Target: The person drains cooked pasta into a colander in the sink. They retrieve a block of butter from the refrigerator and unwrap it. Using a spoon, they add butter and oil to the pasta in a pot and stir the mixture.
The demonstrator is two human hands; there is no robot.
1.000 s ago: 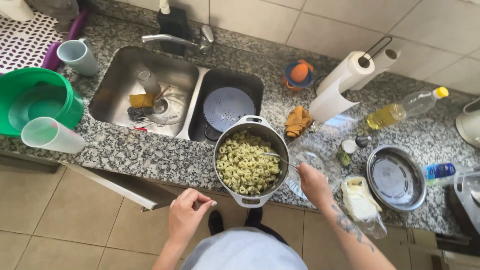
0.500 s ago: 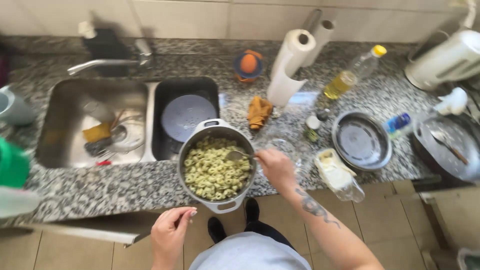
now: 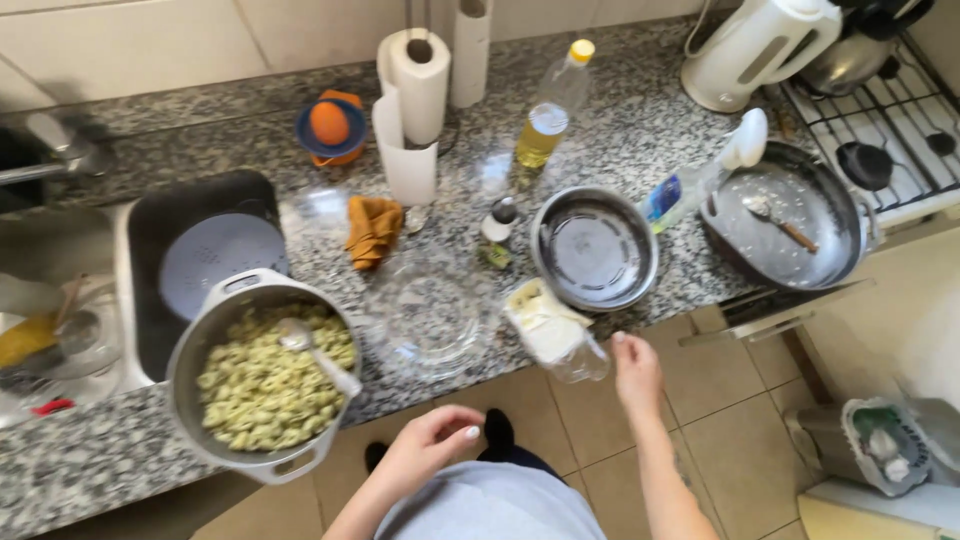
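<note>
A metal pot point(image 3: 190, 372) full of pale green pasta stands on the granite counter's front edge, with a spoon point(image 3: 318, 354) resting in it. My left hand point(image 3: 430, 446) hangs below the counter near my body, fingers loosely curled, holding nothing. My right hand point(image 3: 634, 370) is open just off the counter edge, close to a clear plastic container point(image 3: 553, 329) with pale food in it. An empty metal bowl point(image 3: 595, 248) sits behind that container. A clear glass dish point(image 3: 432, 318) lies between pot and container.
A paper towel roll point(image 3: 417, 95), an oil bottle point(image 3: 548, 118), an orange cloth point(image 3: 372, 229) and small jars stand further back. A big pan point(image 3: 790, 215) with a utensil sits by the stove at the right, a white kettle point(image 3: 748, 45) behind it. The sink point(image 3: 150, 250) is at left.
My right hand has left the spoon in the pot and moved right to the counter edge by the plastic container. The view has swung right toward the stove.
</note>
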